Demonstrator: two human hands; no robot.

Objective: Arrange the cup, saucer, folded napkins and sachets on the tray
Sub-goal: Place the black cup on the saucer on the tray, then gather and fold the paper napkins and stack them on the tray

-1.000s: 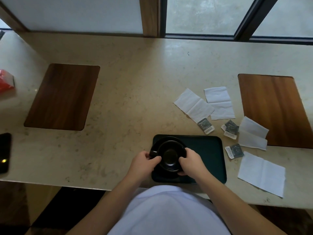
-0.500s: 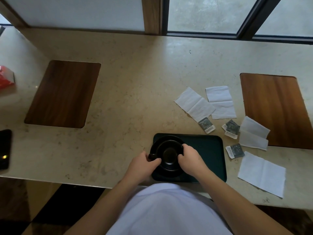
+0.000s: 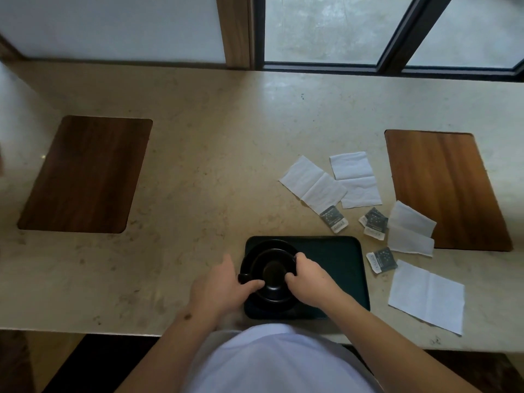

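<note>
- The tray (image 3: 337,268), dark green, lies at the near edge of the counter (image 3: 212,171), its long axis running left to right, right in front of the person.
- The black saucer (image 3: 255,248) sits on the tray's left end, and the black cup (image 3: 273,269) stands on it, its handle jutting out toward the left.
- The left hand (image 3: 219,287) reaches in from the left, fingers curled against the cup's near-left side by the handle; the right hand (image 3: 309,279) grips the cup's right rim, thumb and fingers wrapped over it.
- Both hands are on the cup, so I judge it is being seated or turned on the saucer, and that step looks nearly finished.
- Everything else for the task lies off the tray to the right: three dark sachets (image 3: 334,218) (image 3: 373,222) (image 3: 381,260) just past the tray's far-right corner and right end.
- White napkins lie there too: two far ones (image 3: 312,184) (image 3: 355,178), one (image 3: 409,228) overlapping the right wooden inlay (image 3: 445,188), and one (image 3: 426,296) close to the near edge.
- All of them look unfolded or only half folded, so folding is still to do.
- The point that matters: those pieces lie to the right of the hands, so the right hand is nearer and has the shorter reach.
- The bare right half of the tray lies between the cup and them.
</note>
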